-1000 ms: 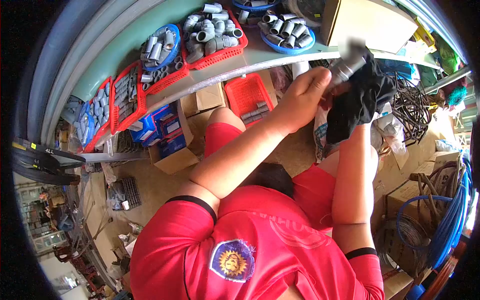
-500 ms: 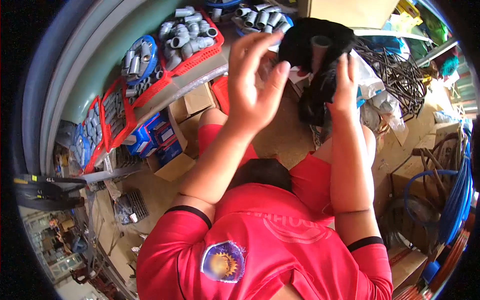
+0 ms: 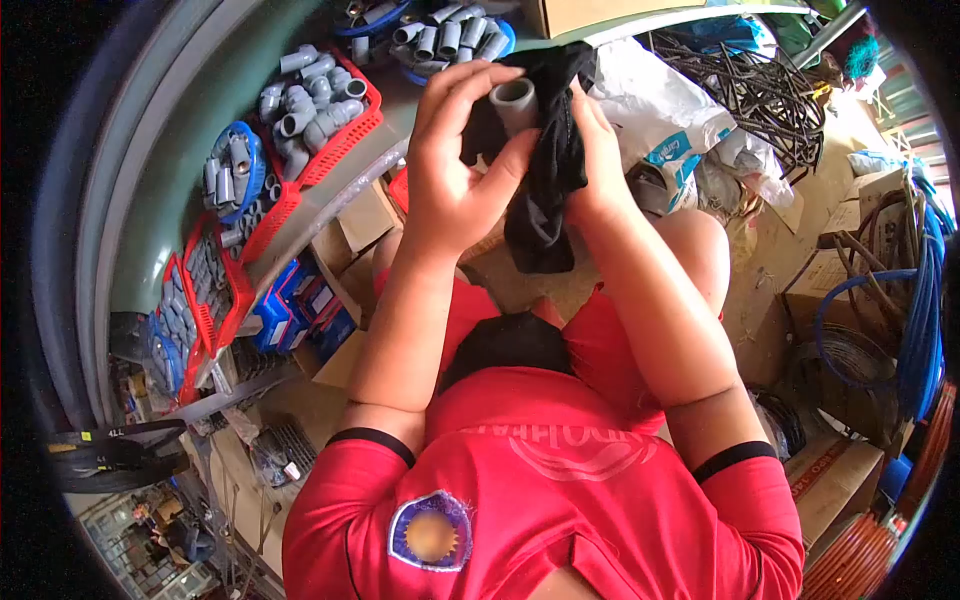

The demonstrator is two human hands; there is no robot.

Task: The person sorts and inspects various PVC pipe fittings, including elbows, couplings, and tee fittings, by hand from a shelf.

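Observation:
A grey plastic pipe fitting (image 3: 515, 100) with its round mouth facing up is partly wrapped in a black cloth (image 3: 548, 190). My left hand (image 3: 455, 165) closes round the fitting from the left, fingertips near its rim and thumb against its lower side. On the other side, my right hand (image 3: 595, 150) grips the black cloth, its fingers partly hidden behind the folds. The cloth hangs down between my wrists, above the floor and my knees.
Red baskets (image 3: 335, 125) and blue baskets (image 3: 232, 170) full of grey pipe fittings line a shelf at left. Blue boxes (image 3: 300, 310) sit below it. White plastic bags (image 3: 660, 95), tangled black rods (image 3: 760, 90) and a blue cable coil (image 3: 925, 330) lie at right.
My left hand was apart from the cloth with its fingers spread; now it closes on the fitting. Both hands and the cloth have come together, and the view has shifted.

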